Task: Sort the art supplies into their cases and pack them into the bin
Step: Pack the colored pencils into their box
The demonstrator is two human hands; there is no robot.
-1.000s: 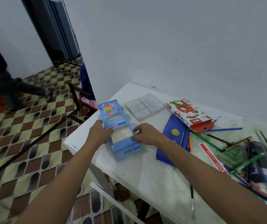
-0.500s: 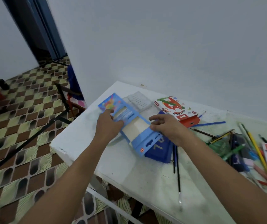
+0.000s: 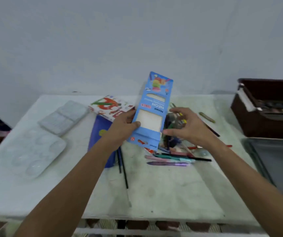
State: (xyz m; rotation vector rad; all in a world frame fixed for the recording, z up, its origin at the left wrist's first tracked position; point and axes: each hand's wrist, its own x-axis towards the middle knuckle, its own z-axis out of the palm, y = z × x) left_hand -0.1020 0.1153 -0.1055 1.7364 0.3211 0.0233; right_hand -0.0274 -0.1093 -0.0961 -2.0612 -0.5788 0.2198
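A light blue NEON pencil box (image 3: pixel 151 110) with clear windows is held tilted upright above the middle of the white table (image 3: pixel 154 194). My left hand (image 3: pixel 122 128) grips its lower left edge, thumb on the front. My right hand (image 3: pixel 186 128) holds its right edge between thumb and curled fingers. Loose pens and pencils (image 3: pixel 171 159) lie in a pile below and behind my right hand. A red and white pastel box (image 3: pixel 110 106) and a dark blue pouch (image 3: pixel 99 132) lie left of the blue box. The brown bin (image 3: pixel 265 110) stands at the far right.
A white ridged plastic tray (image 3: pixel 63 117) and a clear palette tray (image 3: pixel 33 151) lie on the left of the table. Two thin black brushes (image 3: pixel 122 165) lie near the middle. A dark flat tray (image 3: pixel 277 161) sits in front of the bin.
Both hands have lifted the blue box off the table and carried it right, over the pencil pile. The view has swung right, so the bin now shows.
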